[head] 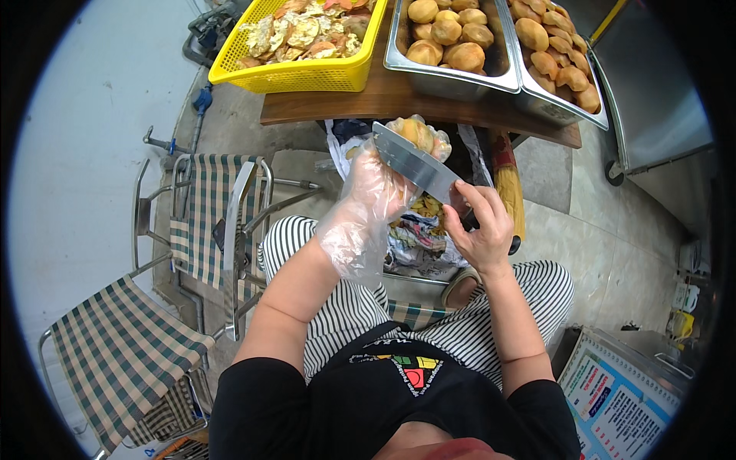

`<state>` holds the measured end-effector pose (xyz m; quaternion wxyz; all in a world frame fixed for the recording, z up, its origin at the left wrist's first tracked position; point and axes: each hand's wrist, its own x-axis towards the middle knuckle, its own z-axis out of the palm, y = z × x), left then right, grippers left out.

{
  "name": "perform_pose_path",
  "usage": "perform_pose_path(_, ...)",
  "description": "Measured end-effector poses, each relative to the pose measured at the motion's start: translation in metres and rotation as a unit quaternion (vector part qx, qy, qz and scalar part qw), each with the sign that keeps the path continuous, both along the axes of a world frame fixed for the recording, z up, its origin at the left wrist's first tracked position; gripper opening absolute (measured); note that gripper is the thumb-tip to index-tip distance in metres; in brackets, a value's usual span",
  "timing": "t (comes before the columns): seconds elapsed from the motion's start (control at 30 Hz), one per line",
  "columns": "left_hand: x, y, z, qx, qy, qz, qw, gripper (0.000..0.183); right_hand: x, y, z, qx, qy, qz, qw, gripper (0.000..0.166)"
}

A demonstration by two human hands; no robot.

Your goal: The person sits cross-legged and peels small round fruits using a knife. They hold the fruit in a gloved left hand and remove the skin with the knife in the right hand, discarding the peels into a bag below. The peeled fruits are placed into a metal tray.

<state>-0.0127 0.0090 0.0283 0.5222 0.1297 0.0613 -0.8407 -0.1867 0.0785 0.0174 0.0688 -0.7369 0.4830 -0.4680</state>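
Observation:
My left hand (379, 178), in a clear plastic glove, holds a peeled, yellowish round fruit or vegetable (417, 133) in its fingers. Bare, my right hand (480, 227) grips the near end of a wide steel knife blade (414, 164); the handle is hidden or hard to make out. The blade lies slantwise over my left palm, close against the piece. Beneath both hands is a container lined with printed paper (422, 244), with peelings (426, 206) inside.
A wooden table (322, 109) ahead bears a yellow basket (299, 77) of peels and scraps and two steel pans (460, 83) (555, 109) of peeled pieces. A straw broom (508, 184) stands right of the container. Checkered chairs (132, 345) are at the left, a steel cabinet (667, 86) at the right.

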Motion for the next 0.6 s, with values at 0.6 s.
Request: perform_pose_path(0.6,0.002,0.002,-0.009,-0.137,0.071,-0.055,0.987,0.063,-0.009,-0.002,0.013,0.036,-0.039,0.036,0.998,0.038)
